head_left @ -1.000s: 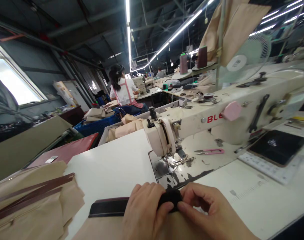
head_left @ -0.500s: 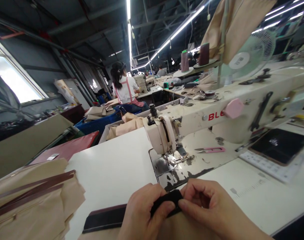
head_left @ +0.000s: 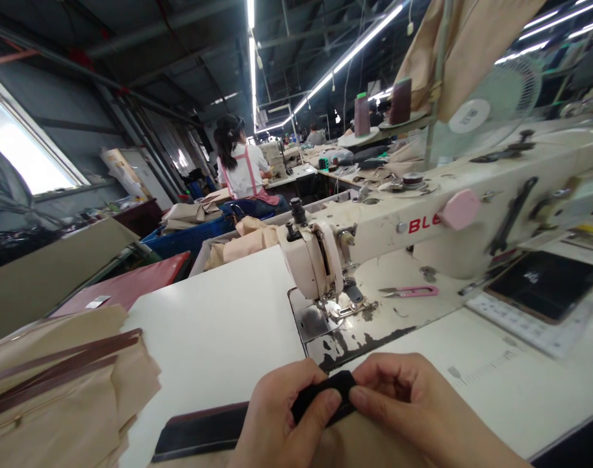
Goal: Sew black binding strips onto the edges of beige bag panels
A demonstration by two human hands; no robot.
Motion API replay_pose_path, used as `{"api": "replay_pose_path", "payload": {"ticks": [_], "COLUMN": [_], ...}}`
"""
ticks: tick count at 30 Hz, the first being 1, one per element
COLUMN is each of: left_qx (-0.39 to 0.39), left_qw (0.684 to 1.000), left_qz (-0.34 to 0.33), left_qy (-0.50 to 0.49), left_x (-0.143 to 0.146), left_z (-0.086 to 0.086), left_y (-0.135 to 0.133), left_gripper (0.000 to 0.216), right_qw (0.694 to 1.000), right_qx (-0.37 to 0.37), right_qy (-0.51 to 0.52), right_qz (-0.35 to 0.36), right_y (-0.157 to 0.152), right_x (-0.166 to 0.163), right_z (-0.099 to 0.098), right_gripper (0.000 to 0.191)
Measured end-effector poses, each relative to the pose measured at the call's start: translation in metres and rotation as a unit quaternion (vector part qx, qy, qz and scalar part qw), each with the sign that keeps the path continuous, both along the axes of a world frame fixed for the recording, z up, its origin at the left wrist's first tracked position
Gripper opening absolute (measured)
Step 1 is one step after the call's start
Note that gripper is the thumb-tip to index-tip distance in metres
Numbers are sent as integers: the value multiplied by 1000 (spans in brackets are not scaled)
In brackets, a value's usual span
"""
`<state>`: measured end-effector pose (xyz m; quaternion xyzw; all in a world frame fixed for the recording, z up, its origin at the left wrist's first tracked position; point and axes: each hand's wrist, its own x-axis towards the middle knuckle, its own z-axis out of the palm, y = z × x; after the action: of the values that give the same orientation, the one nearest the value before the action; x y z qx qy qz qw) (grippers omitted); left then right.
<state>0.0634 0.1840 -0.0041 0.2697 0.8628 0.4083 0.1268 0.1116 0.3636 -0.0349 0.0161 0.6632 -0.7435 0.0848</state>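
Red letters "BLE" stand on the arm of the cream sewing machine (head_left: 423,221).

A cream sewing machine (head_left: 423,227) is standing on the white table (head_left: 218,325), with pink thread snips (head_left: 410,292) lying on its bed. A dark tablet (head_left: 544,284) is resting further right. Tan fabric pieces (head_left: 82,416) are lying stacked at the left edge, with brown strips (head_left: 57,367) across them. A seated person (head_left: 240,172) is working far behind.

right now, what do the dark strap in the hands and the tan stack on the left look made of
Strap: probably leather or imitation leather, matte black with a reddish edge; it bends where the left hand and right hand pinch it. Tan stack: likely cloth or soft sheet, matte, limp corners.
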Motion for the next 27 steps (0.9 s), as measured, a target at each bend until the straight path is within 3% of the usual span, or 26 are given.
{"api": "replay_pose_path", "payload": {"ticks": [6, 8, 10, 12, 14, 16, 17, 21, 27], "left_qx": [9, 32, 66, 98, 117, 99, 71, -60, -134], "left_qw": [1000, 998, 994, 987, 982, 986, 992, 998, 986], "left_qz": [-4, -3, 1, 3, -2, -13, -14, 18, 71], "left_qy": [-24, -57, -91, -125, -147, -130, -101, 18, 63], "left_x": [-4, -8, -12, -19, -28, -39, -45, -71, -96], "left_z": [-2, -2, -1, -2, -5, -13, -19, -43, -54], "left_y": [1, 1, 1, 3, 6, 12, 16, 32, 46], "left_gripper": [25, 25, 24, 25, 25, 24, 22, 16, 10], "right_qw": [999, 995, 971, 896, 776, 686, 665, 670, 682], "right_qx": [35, 89, 188, 316, 422, 465, 468, 471, 494], "right_qy": [9, 46, 144, 298, 458, 559, 582, 560, 511], "right_qz": [3, 3, -34, -91, -97, -36, 8, 125, 172], "right_y": [-3, 1, 8, 20, 32, 43, 46, 51, 48], "right_x": [0, 2, 4, 2, -4, -14, -21, -55, -88], "right_z": [0, -5, -14, -24, -29, -29, -27, -27, -44], "right_gripper": [24, 23, 22, 28, 33, 27, 28, 33, 32]}}
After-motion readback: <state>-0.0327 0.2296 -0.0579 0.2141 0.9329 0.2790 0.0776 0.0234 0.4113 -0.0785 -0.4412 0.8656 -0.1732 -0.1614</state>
